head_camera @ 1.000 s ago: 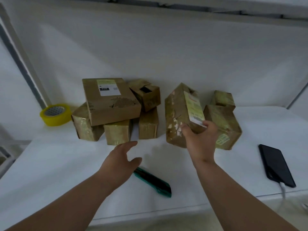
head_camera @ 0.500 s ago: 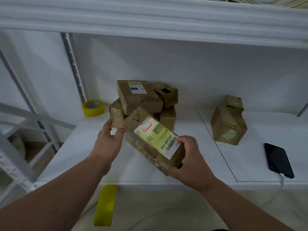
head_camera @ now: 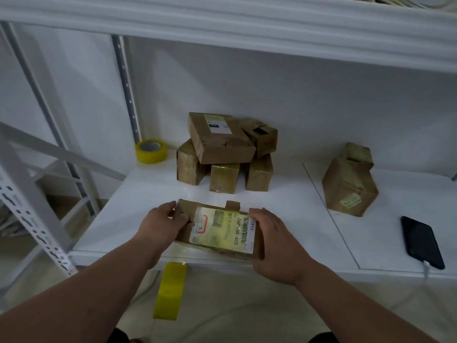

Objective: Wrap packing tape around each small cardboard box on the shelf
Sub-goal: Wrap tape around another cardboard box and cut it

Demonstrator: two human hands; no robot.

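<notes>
A: What is in the grip?

B: One box [head_camera: 217,230], lying flat at the front edge of the shelf [head_camera: 138,194], label [head_camera: 222,229] facing up. The left hand [head_camera: 162,225] grips its left end, fingers curled over the top there. The right hand [head_camera: 274,243] grips its right end, thumb along the near side. So both grips are closed on that box.

A: Does the box rest on the shelf?

B: Its far part seems to. The near edge reaches the shelf lip; I cannot tell whether it is lifted.

A: What else is near the box?

B: Just below it, a yellow tape strip [head_camera: 170,290] hangs from the shelf lip. Behind the box stands a pile [head_camera: 222,152] of five boxes: three upright, touching side by side, with a flat labelled one and a smaller one on top. Left of the pile, near the back wall, sits a yellow tape roll [head_camera: 150,151].

A: And to the right of the box?

B: Well apart, two more boxes [head_camera: 351,184], the smaller one behind the larger and touching it. Nearer the front edge lies a black phone [head_camera: 421,241] with a cable [head_camera: 425,268] plugged into its near end.
</notes>
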